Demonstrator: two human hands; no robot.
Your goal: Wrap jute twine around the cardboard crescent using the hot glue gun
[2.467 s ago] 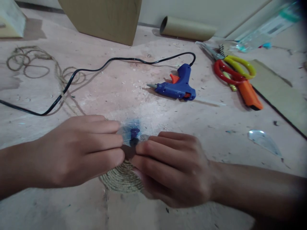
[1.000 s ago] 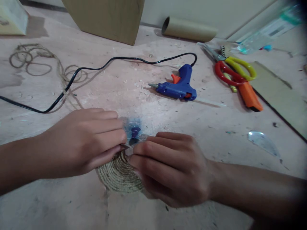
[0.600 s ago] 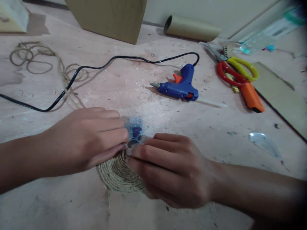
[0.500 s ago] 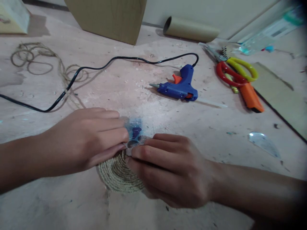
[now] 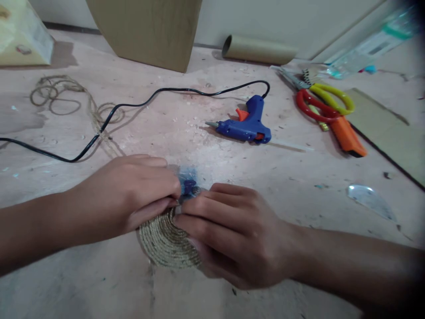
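A round coil of twine (image 5: 168, 246) lies on the table, partly covered by both hands. My left hand (image 5: 136, 192) is closed over its upper left part, fingertips pinched near the coil's centre. From the right, my right hand (image 5: 232, 230) meets it with fingers pressed together at the same spot. What the fingertips hold is hidden. Just behind them, between the hands, sits a clear and blue plastic piece (image 5: 188, 181), partly covered. Beyond the hands a blue glue gun (image 5: 245, 126) lies on its side, nozzle to the left.
A black cord (image 5: 149, 99) crosses the table, over loose twine (image 5: 66, 91). Red-and-yellow scissors (image 5: 322, 106) and an orange-handled cutter (image 5: 348, 136) lie right. Behind are a cardboard tube (image 5: 260, 49), a brown board (image 5: 149, 33) and a plastic bottle (image 5: 372, 46).
The view has shifted a little, so the objects at the back sit lower in the picture. Both hands stay at the coil, with their fingertips slightly moved.
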